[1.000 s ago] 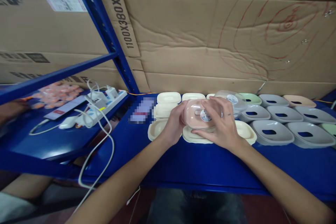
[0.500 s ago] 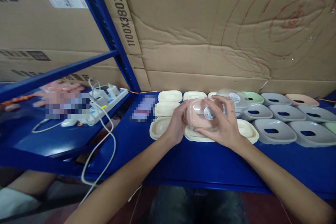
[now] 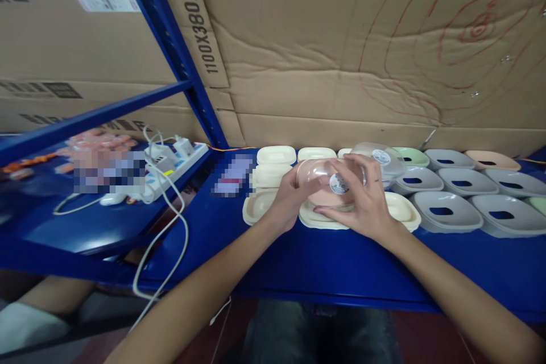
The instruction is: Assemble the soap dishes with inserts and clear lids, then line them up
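Both my hands hold a pink soap box with a clear domed lid above the blue shelf. My left hand grips its left side, thumb on the lid. My right hand wraps the right side, fingers beside a round sticker on the lid. The box hovers just over cream trays. Another clear lid sits right behind my right hand.
Cream trays lie in rows behind and to the left. Grey slotted bases plus a green and a pink one fill the right. A power strip with white cables lies left. Cardboard walls the back.
The clear lid has tipped up slightly at its left side under my left thumb. Both hands stay in the same place on the box.
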Available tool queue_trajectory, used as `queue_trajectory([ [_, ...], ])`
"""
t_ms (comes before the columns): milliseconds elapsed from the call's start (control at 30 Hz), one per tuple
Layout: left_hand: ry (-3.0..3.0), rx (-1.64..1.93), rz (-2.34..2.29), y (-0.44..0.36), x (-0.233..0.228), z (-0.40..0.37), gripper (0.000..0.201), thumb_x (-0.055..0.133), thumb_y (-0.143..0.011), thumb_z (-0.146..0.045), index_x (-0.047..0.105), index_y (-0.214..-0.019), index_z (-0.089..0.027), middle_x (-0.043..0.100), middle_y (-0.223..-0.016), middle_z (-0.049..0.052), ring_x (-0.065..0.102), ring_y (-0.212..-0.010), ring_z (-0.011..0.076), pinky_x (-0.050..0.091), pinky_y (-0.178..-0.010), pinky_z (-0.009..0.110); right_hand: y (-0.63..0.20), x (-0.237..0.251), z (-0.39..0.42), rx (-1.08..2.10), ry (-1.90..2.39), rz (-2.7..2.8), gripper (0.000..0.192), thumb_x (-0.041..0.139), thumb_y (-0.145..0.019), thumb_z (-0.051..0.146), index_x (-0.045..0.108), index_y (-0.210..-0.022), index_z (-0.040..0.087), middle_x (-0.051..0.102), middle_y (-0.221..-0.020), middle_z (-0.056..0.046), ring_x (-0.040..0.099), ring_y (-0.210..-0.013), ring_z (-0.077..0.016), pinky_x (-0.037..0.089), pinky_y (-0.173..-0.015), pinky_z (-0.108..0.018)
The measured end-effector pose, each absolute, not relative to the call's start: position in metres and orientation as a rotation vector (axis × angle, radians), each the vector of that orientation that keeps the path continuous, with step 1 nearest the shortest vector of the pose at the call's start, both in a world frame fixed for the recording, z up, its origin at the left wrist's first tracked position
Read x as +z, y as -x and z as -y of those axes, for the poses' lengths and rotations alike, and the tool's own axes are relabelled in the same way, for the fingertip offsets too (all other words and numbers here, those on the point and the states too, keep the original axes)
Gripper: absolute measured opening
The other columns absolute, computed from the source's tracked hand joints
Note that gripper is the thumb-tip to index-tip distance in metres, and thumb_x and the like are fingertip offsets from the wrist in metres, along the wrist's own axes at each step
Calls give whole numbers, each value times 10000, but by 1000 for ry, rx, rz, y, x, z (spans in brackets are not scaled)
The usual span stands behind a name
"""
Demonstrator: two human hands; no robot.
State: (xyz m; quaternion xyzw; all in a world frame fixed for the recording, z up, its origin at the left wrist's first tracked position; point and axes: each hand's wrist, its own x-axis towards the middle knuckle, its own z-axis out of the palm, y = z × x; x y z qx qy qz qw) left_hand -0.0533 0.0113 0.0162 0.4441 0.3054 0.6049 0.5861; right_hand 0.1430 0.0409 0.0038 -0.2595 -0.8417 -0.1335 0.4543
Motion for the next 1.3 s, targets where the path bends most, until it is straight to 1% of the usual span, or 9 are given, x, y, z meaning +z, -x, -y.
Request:
queue_trajectory([
  [133,-1068,1424,-754,56,16,-11,443,990,-769,-363,813,-1149,-217,811,-1109,64,735,-1053,248,540,-928,352,-144,5,-40,-247,637,2072,1029,854,-856,694,365,-1721,429,482,-1540,-156,557,-1395,-449,515,-1136,-721],
  [233,-1081,1439,-736,59,17,-13,426,983,-765,-354,803,-1122,-208,793,-1071,57,718,-1033,243,530,-925,349,-145,6,-37,-116,669,2030,826,738,-968,615,420,-1697,395,500,-1547,-156,554,-1438,-432,507,-1163,-711],
  [367,-1126,1417,-655,65,17,-16,440,999,-736,-368,782,-1088,-218,762,-1030,32,702,-999,222,527,-888,316,-143,7,-35,38,733,1856,587,672,-1041,464,528,-1597,338,622,-1478,-137,615,-1399,-371,513,-1185,-644],
  [500,-1175,1351,-596,72,19,-20,537,1021,-705,-426,762,-1131,-226,772,-1132,61,711,-1083,255,532,-914,321,-141,5,-37,264,760,1707,530,708,-1020,531,571,-1480,306,689,-1409,-113,683,-1295,-327,580,-1099,-549],
  [800,-1378,1235,-600,93,27,-22,568,1059,-649,-343,787,-1139,-250,741,-1041,44,700,-1044,269,532,-896,337,-155,1,-44,230,717,1758,754,825,-871,681,542,-1444,279,679,-1288,-99,694,-1161,-328,603,-968,-502],
  [933,-1553,1360,-629,93,36,-19,660,1056,-654,-300,788,-1255,-275,739,-1246,73,680,-1161,291,531,-948,340,-154,-3,-42,122,709,1772,746,801,-895,688,522,-1461,290,678,-1287,-101,695,-1130,-323,604,-928,-496],
  [1033,-1640,1375,-701,91,40,-16,568,1039,-689,-287,807,-1207,-271,740,-1227,71,684,-1131,271,532,-941,326,-152,-3,-40,85,740,1799,733,808,-894,679,526,-1448,291,692,-1251,-99,699,-1088,-322,610,-888,-495],
  [1233,-1554,1476,-795,94,45,-15,488,975,-773,-474,821,-1192,-276,778,-1191,73,705,-1118,282,561,-926,336,-155,-1,-39,205,602,1866,849,689,-937,751,444,-1605,289,633,-1431,-153,665,-1271,-377,610,-992,-568],
  [1300,-1427,1689,-838,101,49,-10,448,905,-841,-564,824,-1179,-282,789,-1209,67,714,-1144,285,571,-938,338,-156,-1,-40,278,522,1886,823,608,-997,719,392,-1666,290,632,-1380,-146,680,-1203,-351,611,-980,-570],
])
